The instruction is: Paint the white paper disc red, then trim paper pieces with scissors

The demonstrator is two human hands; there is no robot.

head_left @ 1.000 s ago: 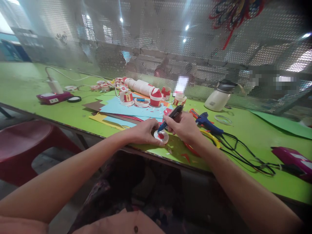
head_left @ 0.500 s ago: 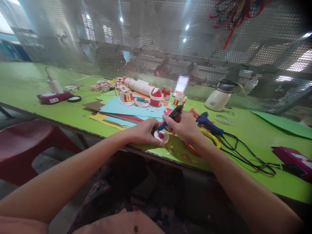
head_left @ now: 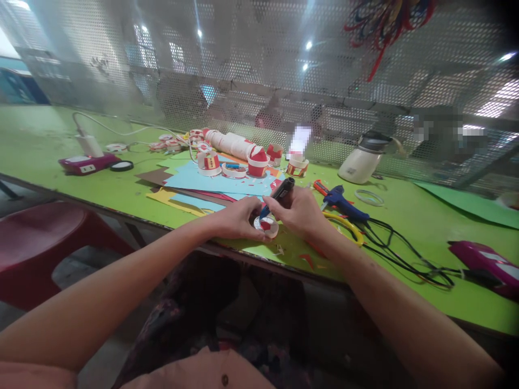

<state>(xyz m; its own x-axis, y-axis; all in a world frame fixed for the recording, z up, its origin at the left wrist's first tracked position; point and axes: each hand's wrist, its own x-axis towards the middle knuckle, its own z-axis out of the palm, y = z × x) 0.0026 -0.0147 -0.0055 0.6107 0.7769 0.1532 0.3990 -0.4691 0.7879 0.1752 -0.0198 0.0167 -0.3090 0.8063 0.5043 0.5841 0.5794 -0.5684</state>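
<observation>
My left hand (head_left: 241,217) grips the edge of a small round white paper lid (head_left: 271,229) with a red patch and dark marks on its top. The lid rests by the table's front edge. Closed around a dark marker pen (head_left: 283,190), my right hand (head_left: 302,212) holds it slanted, its blue tip down at the lid's surface. Behind both hands lies a stack of coloured paper (head_left: 194,182). On it stand a red and white paper cup (head_left: 258,167) and a white ring-shaped piece (head_left: 234,172). Paper scraps are scattered near the lid.
Right of my right hand lie yellow-handled scissors (head_left: 352,229), a blue glue gun (head_left: 344,202) with black cable, and a purple power strip (head_left: 484,262). A white jug (head_left: 360,165) stands behind. At left are another power strip (head_left: 87,163) and a red stool (head_left: 57,232).
My right hand and the marker have shifted slightly left over the lid. The camera view has moved a little; my left hand keeps hold of the lid.
</observation>
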